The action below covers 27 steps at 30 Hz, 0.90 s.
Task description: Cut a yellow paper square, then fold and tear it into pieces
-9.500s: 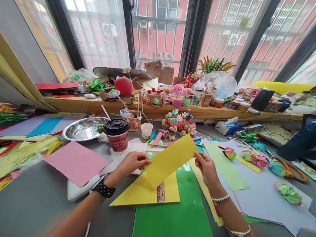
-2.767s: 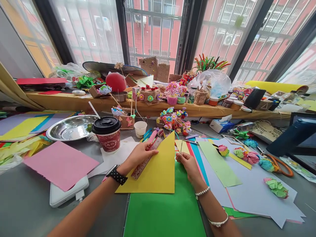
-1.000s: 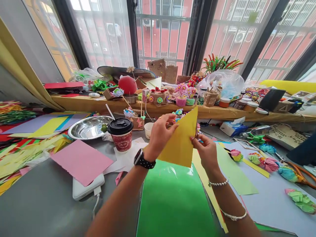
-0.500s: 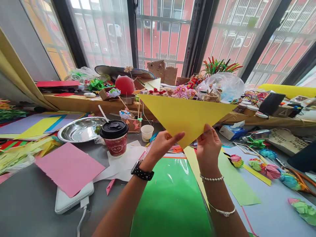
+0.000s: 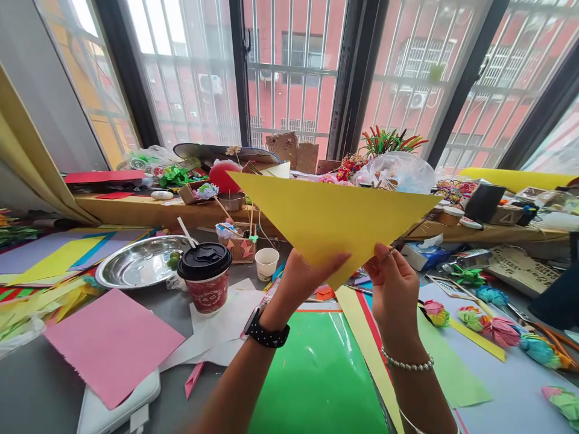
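Note:
A yellow paper triangle is held up above the desk, its long edge on top and a corner pointing down. My left hand, with a dark watch on its wrist, grips the lower left edge, the thumb lying across the front. On the lower right edge, my right hand pinches the paper between thumb and fingers; a beaded bracelet circles that wrist. Below both hands lies a glossy green sheet.
A lidded coffee cup, a metal plate, a paper cup and a pink sheet stand or lie on the left. Paper flowers lie right. Craft items crowd the window ledge.
The view has tilted up a little. The yellow triangle looks larger and wider, and my right hand has shifted slightly right and down. Both hands still hold the paper.

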Tool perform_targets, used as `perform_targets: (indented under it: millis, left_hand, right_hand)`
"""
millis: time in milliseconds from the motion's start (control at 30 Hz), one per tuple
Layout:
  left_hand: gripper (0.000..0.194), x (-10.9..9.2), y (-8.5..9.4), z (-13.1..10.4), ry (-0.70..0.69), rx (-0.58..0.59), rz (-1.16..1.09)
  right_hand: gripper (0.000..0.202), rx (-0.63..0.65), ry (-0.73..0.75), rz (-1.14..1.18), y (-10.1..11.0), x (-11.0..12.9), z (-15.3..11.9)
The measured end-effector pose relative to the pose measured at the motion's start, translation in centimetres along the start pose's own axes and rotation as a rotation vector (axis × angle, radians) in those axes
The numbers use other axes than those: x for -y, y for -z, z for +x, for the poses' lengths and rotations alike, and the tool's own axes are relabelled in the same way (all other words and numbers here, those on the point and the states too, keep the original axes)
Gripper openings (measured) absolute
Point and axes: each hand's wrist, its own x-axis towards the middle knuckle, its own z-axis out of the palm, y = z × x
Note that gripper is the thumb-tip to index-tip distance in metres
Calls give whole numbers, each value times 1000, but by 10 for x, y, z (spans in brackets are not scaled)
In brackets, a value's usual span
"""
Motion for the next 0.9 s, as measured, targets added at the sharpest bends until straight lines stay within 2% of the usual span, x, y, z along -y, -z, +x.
perform_targets:
  millis: [100,167,267,333,400,500,633,733,900]
  left_hand:
    - [25,-5,-1,-3,-16,-53,7]
    - [18,-10,-2,-7,-55,-164,45]
    - [18,-20,-1,-13,-209,-401,175]
    - [19,-26,0,-17,-295,-471,241]
    - [20,-32,-1,-20,-332,-481,295]
    - [18,-37,-4,-26,-288,-516,288]
    - [19,-39,-9,-31,-191,-529,186]
    - [22,-39,-10,-32,-203,-463,153]
    - [17,-39,-13,-34,-216,-479,226]
  right_hand:
    - [12,26,26,-32,-2,4,-2]
    - [22,85,23,-75,-2,5,-6]
    - [42,344,5,-210,-1,7,-13]
    - [48,525,25,-355,-1,8,-18]
    - [55,651,46,-490,0,10,-23]
    - [62,742,74,-658,-2,19,-30]
    - [64,776,164,-749,-4,32,-35]
    - [65,785,180,-736,-2,37,-35]
    - [61,816,167,-705,4,40,-33]
